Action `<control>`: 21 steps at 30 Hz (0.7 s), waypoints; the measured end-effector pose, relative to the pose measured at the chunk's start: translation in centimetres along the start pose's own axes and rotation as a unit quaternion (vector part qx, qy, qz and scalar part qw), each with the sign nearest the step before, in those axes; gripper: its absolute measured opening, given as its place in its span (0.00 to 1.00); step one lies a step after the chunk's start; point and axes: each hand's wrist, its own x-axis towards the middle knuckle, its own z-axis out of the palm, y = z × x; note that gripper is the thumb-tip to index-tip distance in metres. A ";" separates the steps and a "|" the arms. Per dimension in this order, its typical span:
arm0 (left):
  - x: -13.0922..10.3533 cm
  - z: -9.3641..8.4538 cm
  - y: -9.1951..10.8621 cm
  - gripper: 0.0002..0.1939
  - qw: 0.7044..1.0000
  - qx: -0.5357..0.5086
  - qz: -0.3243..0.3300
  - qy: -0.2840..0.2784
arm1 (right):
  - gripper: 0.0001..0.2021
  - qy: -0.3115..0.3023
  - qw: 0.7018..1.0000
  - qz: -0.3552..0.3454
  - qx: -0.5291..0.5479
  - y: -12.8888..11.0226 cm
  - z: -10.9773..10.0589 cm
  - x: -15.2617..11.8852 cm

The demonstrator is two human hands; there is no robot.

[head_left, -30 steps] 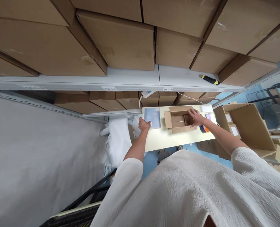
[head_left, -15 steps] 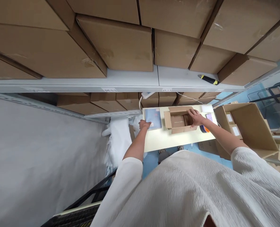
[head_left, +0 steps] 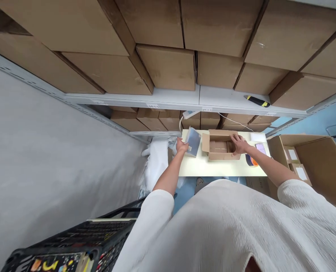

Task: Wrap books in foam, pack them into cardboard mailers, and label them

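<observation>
My left hand grips the left edge of a thin blue book and holds it tilted over the left end of the pale work table. To the right of the book is an open small cardboard box, with a flap folded outward on its left side. My right hand holds the right end of this box, its fingers over the rim. Beside the right wrist lie a roll of tape with an orange core and a phone.
A shelf stacked with large cardboard boxes runs behind the table, with a yellow-black utility knife on it. At right stands a big open carton; at lower left, a black crate. White packing material hangs left.
My left hand has lifted the blue book from lying flat to a tilt. My right hand stays at the box's right end. The view has shifted, showing more of the black crate.
</observation>
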 end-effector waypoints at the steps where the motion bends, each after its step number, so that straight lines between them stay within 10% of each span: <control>1: -0.4 -0.7 0.0 0.37 1.000 -0.010 -0.015 -0.001 | 0.81 0.002 1.000 -0.002 0.001 0.0 0.0 0.1; 11: -3.4 -10.7 3.3 0.26 0.983 -0.023 0.135 0.121 | 0.77 0.067 0.995 -0.061 0.050 1.5 1.9 -0.2; 21: -7.5 -1.4 14.4 0.20 0.924 0.068 0.377 -0.022 | 0.72 0.155 0.976 -0.057 0.145 3.7 5.1 -2.4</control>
